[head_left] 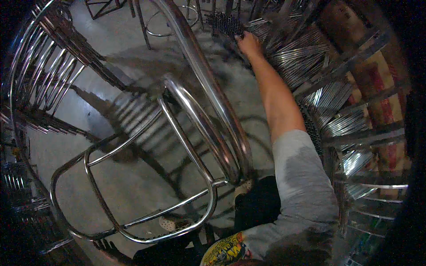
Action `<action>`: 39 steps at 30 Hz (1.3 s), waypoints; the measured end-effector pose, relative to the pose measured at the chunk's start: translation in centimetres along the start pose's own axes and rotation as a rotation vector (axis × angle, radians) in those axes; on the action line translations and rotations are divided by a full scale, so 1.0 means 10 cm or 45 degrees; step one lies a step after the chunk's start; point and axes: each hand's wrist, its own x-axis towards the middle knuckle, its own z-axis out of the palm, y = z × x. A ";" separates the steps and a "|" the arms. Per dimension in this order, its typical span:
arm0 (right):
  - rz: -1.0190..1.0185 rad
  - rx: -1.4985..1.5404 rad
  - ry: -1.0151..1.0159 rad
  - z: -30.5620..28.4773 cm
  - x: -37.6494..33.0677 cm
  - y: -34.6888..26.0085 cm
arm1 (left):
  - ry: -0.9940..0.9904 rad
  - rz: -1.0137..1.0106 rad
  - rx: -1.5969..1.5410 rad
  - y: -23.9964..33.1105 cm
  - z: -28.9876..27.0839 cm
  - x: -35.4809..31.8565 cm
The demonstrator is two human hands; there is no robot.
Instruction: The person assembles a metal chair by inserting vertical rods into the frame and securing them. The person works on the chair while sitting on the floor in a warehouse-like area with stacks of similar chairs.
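Right hand reaches far forward, arm fully extended, fingers curled onto the ends of a tube bundle in the rack ahead. Its grip appears closed on one or two tube ends, though which tube cannot be told. Left hand is not in view. Judgement: the reach is long; drawing a tube straight along its axis, clear of its neighbours, would avoid dragging the stack loose. Tubes are thin, bright, polished metal, laid in fanned layers across the rack's shelves. Chair frame of bent chrome tubing stands on the concrete floor just before the person; similar frames are stacked at left.
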 end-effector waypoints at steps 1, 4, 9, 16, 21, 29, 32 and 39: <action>0.016 0.001 0.018 0.06 0.05 0.00 | -0.003 0.002 0.021 -0.03 0.05 0.01; 0.057 0.047 0.050 0.16 0.15 0.12 | -0.001 0.014 0.081 -0.05 0.17 0.01; -0.371 -0.070 0.298 0.05 0.15 0.09 | -0.022 0.016 0.117 -0.11 0.25 0.00; -0.270 0.599 0.936 -1.29 -0.08 -0.91 | -0.040 0.066 0.148 -0.23 0.17 -0.01; -0.525 1.293 -0.038 -3.10 -0.81 -0.96 | -0.115 0.255 0.193 -0.08 0.10 -0.20; -0.477 2.226 0.014 -5.20 -3.41 -1.63 | -0.809 0.531 -0.187 1.30 0.83 -0.92; -2.029 1.885 0.347 -4.76 -3.79 -1.51 | -1.101 0.531 -0.465 1.88 1.38 -1.08; -1.360 2.385 -0.441 -4.29 -4.96 -1.17 | -0.581 -0.038 -0.533 1.71 1.99 -0.79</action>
